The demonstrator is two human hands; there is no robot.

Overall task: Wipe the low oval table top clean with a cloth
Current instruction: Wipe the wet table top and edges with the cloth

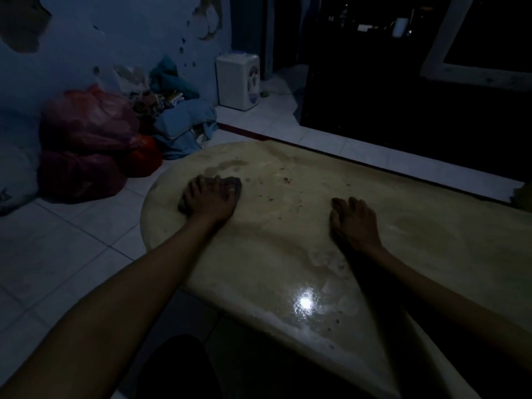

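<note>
The low oval table has a pale yellowish top that fills the middle and right of the view. Dark crumbs are scattered across its far middle, and a wet smear lies just beyond the cloth. My left hand presses flat on a dark cloth near the table's left end, with cloth edges showing beyond the fingers. My right hand rests palm down on the bare top, fingers together, holding nothing. A bright light spot reflects off the wet near part of the table.
Red plastic bags and a heap of blue clothes sit on the tiled floor to the left against the wall. A white water dispenser stands further back. Dark furniture lies behind the table.
</note>
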